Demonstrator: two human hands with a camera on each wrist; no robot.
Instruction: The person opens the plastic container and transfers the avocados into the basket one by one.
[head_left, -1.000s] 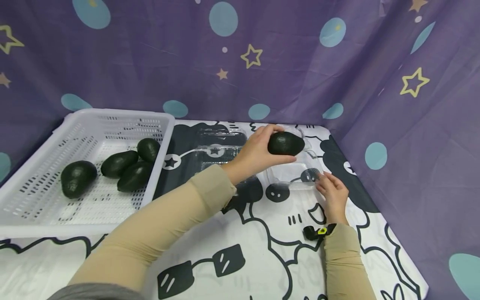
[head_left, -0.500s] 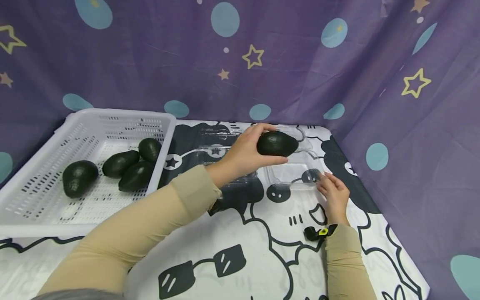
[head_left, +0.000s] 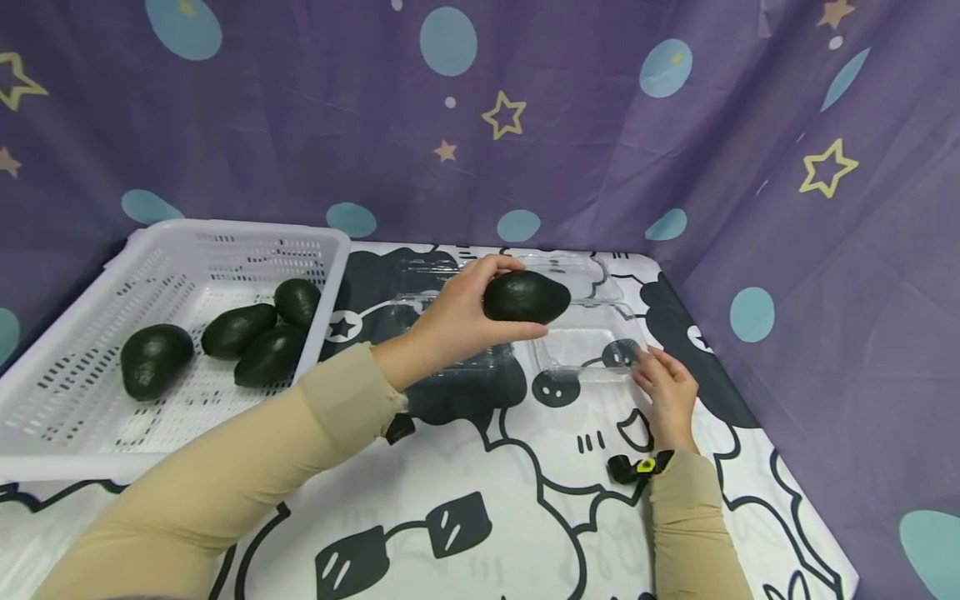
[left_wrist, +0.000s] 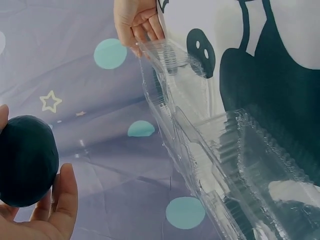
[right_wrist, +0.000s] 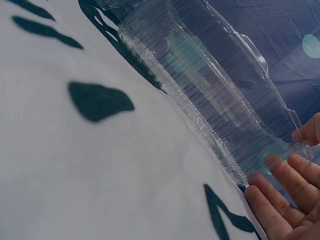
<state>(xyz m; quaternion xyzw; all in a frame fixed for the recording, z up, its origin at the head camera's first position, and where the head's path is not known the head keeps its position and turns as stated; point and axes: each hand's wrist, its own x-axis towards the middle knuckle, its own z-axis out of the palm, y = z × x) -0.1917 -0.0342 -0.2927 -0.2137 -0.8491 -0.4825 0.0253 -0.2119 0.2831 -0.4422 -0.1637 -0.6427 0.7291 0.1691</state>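
Note:
A dark green avocado [head_left: 527, 297] is gripped in my left hand [head_left: 459, 315], thumb below and fingers behind it. In the left wrist view the avocado [left_wrist: 27, 161] is held well apart from the containers. It is raised between two clear plastic clamshell containers, both with lids folded back. My right hand [head_left: 667, 393] pinches the near right corner of the right-hand container [head_left: 588, 343]. Up close in the right wrist view, thumb and fingers meet at the rim of that container [right_wrist: 200, 90]. The left-hand container [head_left: 480, 357] is partly hidden by my left hand.
At the left stands a white perforated basket [head_left: 341, 258] with several avocados [head_left: 156, 361] in it. A purple curtain [head_left: 570, 175] rises behind the table and along its right side. The tablecloth [head_left: 540, 525] is white with black cartoon prints.
My left hand has moved left with the avocado, from above the right-hand container toward the left-hand one. My right hand has stayed at the container's corner.

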